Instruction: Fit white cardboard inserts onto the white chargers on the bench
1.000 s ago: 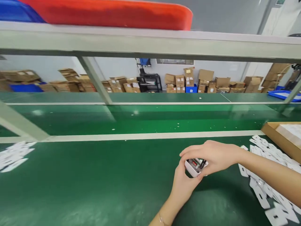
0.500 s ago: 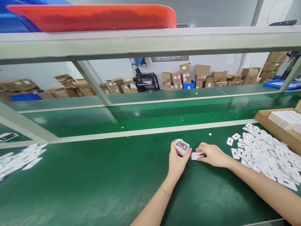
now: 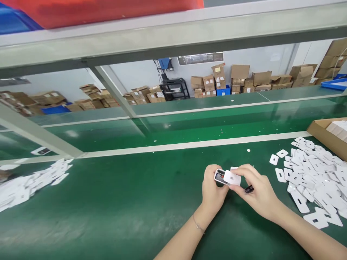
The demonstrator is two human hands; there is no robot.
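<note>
A broad, dark green, smooth tabletop (image 3: 121, 202) fills the lower view, with a pale metal shelf frame (image 3: 173, 36) crossing above it. On that shelf sits a long red plastic tray (image 3: 108, 12), cut off by the upper edge. Stacked brown cardboard boxes (image 3: 209, 83) line the far wall. At the right of the tabletop spreads a heap of flat white rounded-corner plates with rectangular cut-outs (image 3: 320, 177), just beside an open brown cardboard carton (image 3: 325, 140) holding white pieces. A smaller pile of flat white pieces (image 3: 35, 184) lies at the far left.

The person's left grip (image 3: 213, 191) is closed around a small white hollow housing (image 3: 220, 176), held up over the tabletop, right of centre, its open face showing dark and red parts inside. The right grip (image 3: 261, 193) pinches a small white rounded rectangular cover (image 3: 232, 178) between thumb and fingers; it overlaps the housing's right end, though whether it is seated cannot be told. A tiny black block (image 3: 249, 189) shows by the right grip's curled fingers
</note>
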